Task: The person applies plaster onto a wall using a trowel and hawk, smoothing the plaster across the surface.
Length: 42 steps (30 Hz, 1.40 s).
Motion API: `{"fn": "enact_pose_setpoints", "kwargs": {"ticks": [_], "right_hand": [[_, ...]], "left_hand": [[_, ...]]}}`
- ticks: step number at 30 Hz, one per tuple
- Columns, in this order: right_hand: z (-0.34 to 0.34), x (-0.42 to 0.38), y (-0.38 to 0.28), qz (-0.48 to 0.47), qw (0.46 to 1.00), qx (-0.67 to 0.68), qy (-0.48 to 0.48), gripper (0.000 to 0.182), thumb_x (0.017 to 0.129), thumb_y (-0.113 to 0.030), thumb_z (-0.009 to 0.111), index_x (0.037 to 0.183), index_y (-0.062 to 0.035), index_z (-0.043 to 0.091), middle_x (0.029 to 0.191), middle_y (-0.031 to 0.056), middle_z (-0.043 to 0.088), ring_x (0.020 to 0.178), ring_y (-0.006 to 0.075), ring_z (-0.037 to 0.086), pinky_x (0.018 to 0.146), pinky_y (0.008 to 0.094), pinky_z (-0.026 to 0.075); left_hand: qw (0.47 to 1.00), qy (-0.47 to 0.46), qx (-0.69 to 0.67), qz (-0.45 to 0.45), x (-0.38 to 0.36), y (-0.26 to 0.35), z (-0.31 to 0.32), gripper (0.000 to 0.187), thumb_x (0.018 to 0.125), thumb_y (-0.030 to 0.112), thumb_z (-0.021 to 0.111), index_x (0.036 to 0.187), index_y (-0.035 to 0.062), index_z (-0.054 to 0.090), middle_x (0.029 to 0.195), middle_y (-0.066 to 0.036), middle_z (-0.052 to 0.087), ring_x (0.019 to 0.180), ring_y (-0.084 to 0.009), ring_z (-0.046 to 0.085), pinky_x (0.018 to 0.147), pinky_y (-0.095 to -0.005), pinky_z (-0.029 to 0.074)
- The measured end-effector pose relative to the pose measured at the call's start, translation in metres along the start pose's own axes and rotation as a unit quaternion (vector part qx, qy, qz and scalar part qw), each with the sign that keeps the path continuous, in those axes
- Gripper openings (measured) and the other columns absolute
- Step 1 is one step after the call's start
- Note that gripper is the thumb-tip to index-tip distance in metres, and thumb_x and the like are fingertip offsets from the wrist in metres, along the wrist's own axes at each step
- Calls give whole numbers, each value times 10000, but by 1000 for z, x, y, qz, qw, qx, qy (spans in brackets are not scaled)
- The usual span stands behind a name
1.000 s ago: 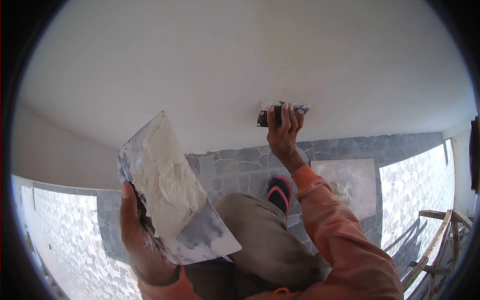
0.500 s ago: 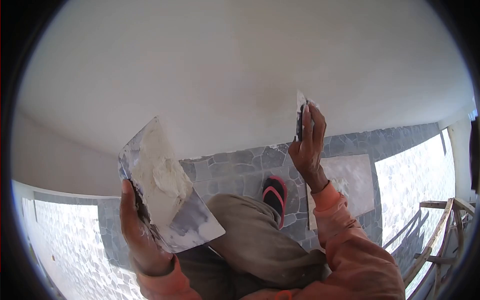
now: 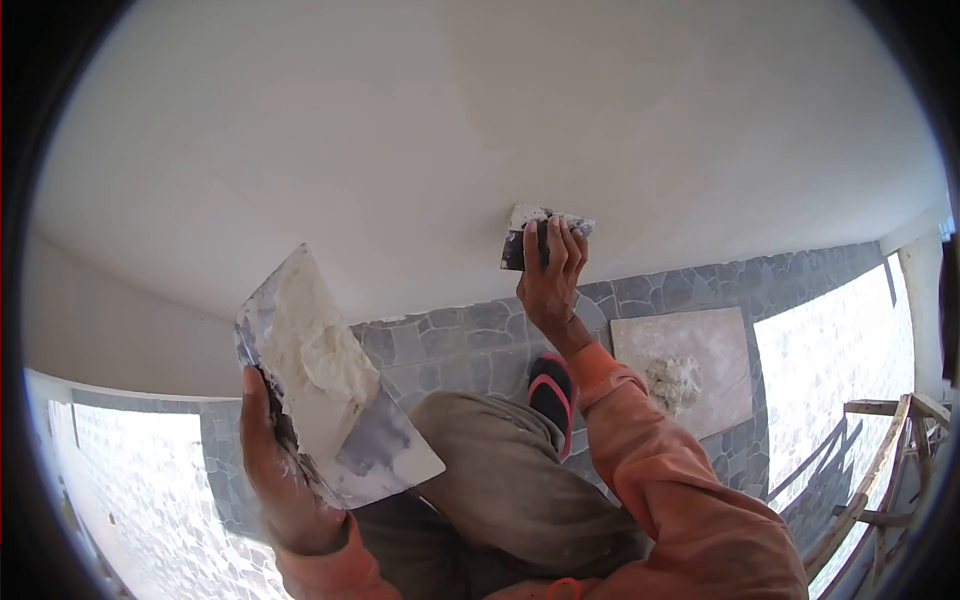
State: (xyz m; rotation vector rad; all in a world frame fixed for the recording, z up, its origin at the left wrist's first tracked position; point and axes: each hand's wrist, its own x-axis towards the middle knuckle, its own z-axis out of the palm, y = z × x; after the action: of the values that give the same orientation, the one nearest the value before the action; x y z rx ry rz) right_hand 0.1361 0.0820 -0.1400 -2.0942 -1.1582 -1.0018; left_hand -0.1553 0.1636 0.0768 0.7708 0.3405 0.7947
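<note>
My left hand (image 3: 275, 455) grips a flat metal plate (image 3: 385, 455) by its left edge, its thumb on the near side. A thick heap of off-white paste (image 3: 318, 360) lies along the plate. My right hand (image 3: 553, 270) is closed on a small scraper (image 3: 514, 248) with a dark part and paste on its upper edge. The fingers are spread over the scraper's face, and it is held at the lower part of the pale wall (image 3: 400, 150). Whether the blade touches the wall is hard to tell.
On the grey stone-patterned floor (image 3: 475, 335) to the right lies a square board (image 3: 715, 350) with a lump of paste (image 3: 674, 383). A sandalled foot (image 3: 550, 392) stands beside it. Wooden framing (image 3: 870, 470) is at the far right.
My right hand has moved left with the scraper, which has turned from edge-on to broad face in view. More of the board and its paste shows. My left hand has barely moved.
</note>
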Motion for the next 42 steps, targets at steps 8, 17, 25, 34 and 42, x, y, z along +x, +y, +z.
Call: {"fn": "enact_pose_setpoints", "kwargs": {"ticks": [8,17,25,34,42], "right_hand": [[-68,2,2,8,980,179,-80,627,689,116,482,1308,21,443,1277,228,419,1187,397,438,1000,526,351],[-116,141,20,-45,997,-10,67,678,680,133,531,1333,-33,456,1280,181,427,1184,356,443,994,488,365],[-45,61,15,-67,997,-42,22,554,748,63,568,1286,-59,508,1307,169,425,1200,325,444,1008,512,329],[-67,17,6,7,965,218,-143,562,747,110,486,1290,-34,483,1241,179,467,1172,333,469,971,450,388],[-131,36,14,433,738,481,-190,274,861,-19,491,1124,15,556,884,33,615,776,96,555,690,267,466]], "left_hand": [[999,32,15,-21,4,3,6,462,995,282,413,1341,-23,405,1310,-146,496,1181,-249,515,960,-368,446],[995,68,74,9,3,2,5,468,992,291,417,1339,-24,406,1295,-135,507,1148,-240,542,952,-372,453],[993,88,84,5,2,3,10,459,987,300,431,1319,-17,432,1262,-116,532,1129,-227,550,933,-364,462],[986,138,94,15,8,-3,12,446,982,323,442,1288,0,468,1200,-88,568,1042,-196,585,860,-335,491],[990,120,69,-7,13,-9,14,451,972,331,452,1277,-1,471,1168,-109,590,1026,-230,602,863,-351,496]]}}
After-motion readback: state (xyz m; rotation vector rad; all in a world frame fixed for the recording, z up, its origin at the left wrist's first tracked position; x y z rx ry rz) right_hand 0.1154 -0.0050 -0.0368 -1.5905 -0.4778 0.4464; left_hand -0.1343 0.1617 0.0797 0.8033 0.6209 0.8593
